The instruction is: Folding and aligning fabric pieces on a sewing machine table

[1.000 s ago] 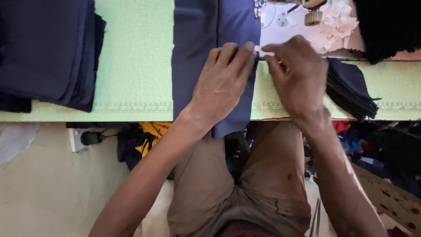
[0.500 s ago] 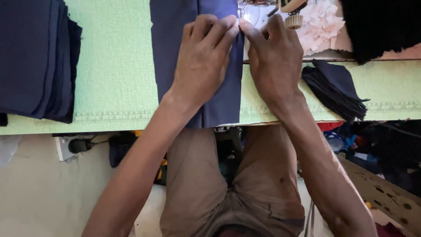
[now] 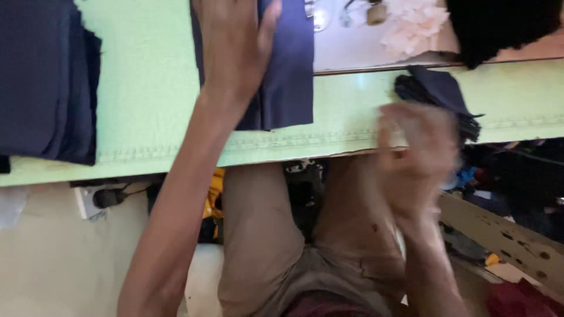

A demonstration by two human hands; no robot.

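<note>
Left hand [image 3: 235,47] now alone, pressed flat on the navy cloth [image 3: 288,76] on the green worktop [image 3: 147,100], right hand [image 3: 417,152] lifted off toward the worktop's near edge (blurred, grip impossible to tell, seemingly empty).

The right hand [image 3: 420,158] leaves the navy cloth [image 3: 288,76] and blurs near the table edge; the left hand [image 3: 235,41] now presses alone.

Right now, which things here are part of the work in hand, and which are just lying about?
In hand:
- left hand flat on the navy cloth piece
- right hand, blurred, off the cloth
- green table

Lying about:
- navy fabric stack
- small dark pile
- white crumpled material
- black fabric
</note>
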